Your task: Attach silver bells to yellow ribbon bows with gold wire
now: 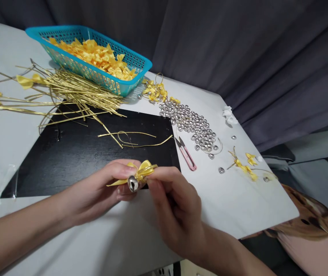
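Note:
Near the front edge of the black mat, my left hand [106, 188] pinches a yellow ribbon bow [143, 168] between thumb and fingers. A silver jingle bell [133, 184] with a dark slot hangs at the front of the bow, touching my left fingertips. From the right, my right hand [175, 203] has its thumb and forefinger closed at the bow's other side, by a looped gold cord [149, 167]. The cord's end between those right fingertips is partly hidden.
A teal basket [95, 67] of yellow bows stands behind gold cords [74, 90] on the black mat [95, 149]. Silver bells [187, 120], pink thread snips [187, 155], finished-looking bow pieces [246, 168] and crumpled white paper [229, 115] lie rightward on the white table [224, 207].

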Demonstrator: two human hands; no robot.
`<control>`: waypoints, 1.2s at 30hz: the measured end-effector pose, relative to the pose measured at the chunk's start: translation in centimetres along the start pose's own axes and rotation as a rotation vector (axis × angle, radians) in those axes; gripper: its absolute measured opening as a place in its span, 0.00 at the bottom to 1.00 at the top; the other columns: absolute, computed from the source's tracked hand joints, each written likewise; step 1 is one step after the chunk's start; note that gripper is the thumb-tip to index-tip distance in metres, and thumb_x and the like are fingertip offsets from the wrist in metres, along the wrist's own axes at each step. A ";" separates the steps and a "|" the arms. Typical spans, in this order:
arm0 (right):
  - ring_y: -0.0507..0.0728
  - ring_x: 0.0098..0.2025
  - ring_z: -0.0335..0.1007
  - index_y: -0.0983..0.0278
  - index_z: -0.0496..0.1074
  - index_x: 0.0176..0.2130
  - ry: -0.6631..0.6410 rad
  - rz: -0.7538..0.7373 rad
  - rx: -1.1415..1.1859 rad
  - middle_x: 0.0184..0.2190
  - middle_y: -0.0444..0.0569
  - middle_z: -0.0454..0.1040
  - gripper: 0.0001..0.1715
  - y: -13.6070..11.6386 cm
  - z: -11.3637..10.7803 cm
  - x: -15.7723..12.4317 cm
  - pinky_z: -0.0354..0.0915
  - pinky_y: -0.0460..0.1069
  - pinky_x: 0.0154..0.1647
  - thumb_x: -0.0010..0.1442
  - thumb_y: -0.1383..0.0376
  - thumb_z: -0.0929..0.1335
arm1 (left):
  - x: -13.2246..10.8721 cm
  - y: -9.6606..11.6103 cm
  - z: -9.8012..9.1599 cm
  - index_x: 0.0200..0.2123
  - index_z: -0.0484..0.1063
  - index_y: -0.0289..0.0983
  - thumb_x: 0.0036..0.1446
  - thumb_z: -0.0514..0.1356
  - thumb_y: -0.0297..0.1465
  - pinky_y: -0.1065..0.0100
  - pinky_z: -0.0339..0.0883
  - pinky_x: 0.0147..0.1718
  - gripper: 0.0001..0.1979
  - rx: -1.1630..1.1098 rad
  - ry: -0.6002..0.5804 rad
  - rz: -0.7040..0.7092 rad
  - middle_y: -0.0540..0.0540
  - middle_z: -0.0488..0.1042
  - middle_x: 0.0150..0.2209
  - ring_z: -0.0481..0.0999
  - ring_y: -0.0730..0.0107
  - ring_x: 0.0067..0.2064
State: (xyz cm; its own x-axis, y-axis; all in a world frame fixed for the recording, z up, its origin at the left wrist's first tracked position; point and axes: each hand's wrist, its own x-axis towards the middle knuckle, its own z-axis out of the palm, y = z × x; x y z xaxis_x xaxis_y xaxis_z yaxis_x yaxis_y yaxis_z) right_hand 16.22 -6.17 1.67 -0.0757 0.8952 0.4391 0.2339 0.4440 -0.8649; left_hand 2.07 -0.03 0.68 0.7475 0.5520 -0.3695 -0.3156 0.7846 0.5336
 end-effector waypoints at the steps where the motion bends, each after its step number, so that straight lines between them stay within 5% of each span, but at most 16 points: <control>1: 0.48 0.24 0.66 0.62 0.66 0.40 -0.001 -0.004 0.009 0.27 0.43 0.71 0.11 0.0 0.0 0.0 0.68 0.43 0.27 0.62 0.75 0.60 | 0.0 0.0 0.0 0.21 0.73 0.34 0.43 0.64 0.29 0.78 0.56 0.21 0.04 0.000 -0.002 0.001 0.53 0.63 0.21 0.55 0.79 0.24; 7: 0.49 0.29 0.71 0.62 0.66 0.41 0.001 -0.022 0.017 0.33 0.46 0.75 0.12 -0.2 0.1 0.2 0.71 0.44 0.32 0.63 0.75 0.60 | -0.1 0.0 0.0 0.21 0.73 0.34 0.43 0.63 0.29 0.78 0.55 0.22 0.04 0.014 0.002 -0.007 0.53 0.61 0.21 0.53 0.78 0.24; 21: 0.48 0.23 0.67 0.60 0.65 0.40 -0.009 -0.012 -0.088 0.24 0.42 0.69 0.12 -0.3 0.0 0.1 0.69 0.42 0.27 0.62 0.75 0.60 | 0.1 0.0 0.0 0.19 0.71 0.34 0.42 0.63 0.30 0.77 0.52 0.21 0.06 0.073 -0.005 0.003 0.54 0.59 0.21 0.49 0.77 0.24; 36: 0.49 0.25 0.67 0.61 0.63 0.44 0.016 -0.001 -0.018 0.27 0.44 0.71 0.10 1.0 0.8 -1.0 0.65 0.44 0.26 0.65 0.72 0.59 | 0.0 -0.2 0.7 0.18 0.72 0.35 0.33 0.67 0.30 0.77 0.52 0.21 0.07 0.112 0.206 0.032 0.53 0.64 0.19 0.55 0.77 0.24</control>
State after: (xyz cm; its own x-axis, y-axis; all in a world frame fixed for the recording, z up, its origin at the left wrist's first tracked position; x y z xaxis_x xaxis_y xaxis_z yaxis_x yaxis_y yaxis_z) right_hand 15.70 -6.62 0.16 -0.0606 0.8941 0.4438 0.2513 0.4440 -0.8601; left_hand 2.51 -0.37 1.12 0.5993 0.6311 -0.4925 -0.2618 0.7359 0.6244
